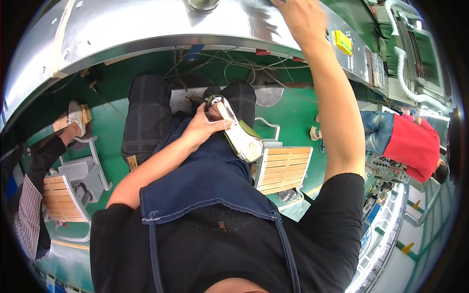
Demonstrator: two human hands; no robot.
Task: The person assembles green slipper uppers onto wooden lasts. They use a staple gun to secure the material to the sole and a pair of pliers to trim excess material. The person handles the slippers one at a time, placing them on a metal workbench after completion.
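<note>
My left hand (198, 128) is closed round one end of a shoe (240, 134) held above my lap. Its pale underside faces up, with an olive-green upper showing along one side. The held end looks dark and shiny, partly covered by my fingers. My right arm stretches forward over the metal workbench (146, 22). At the picture's upper edge, my right hand (302, 19) is over the bench top, its fingertips cut off, so whether it holds anything is hidden. A yellow box (343, 42) lies on the bench to the right of that hand.
A round metal object (203, 4) stands on the bench. Loose cables (229, 61) hang beneath it. Slatted wooden chairs (284, 170) stand to my right and left. A person in red (413, 144) is at the right, and another person's leg (53, 151) shows at the left.
</note>
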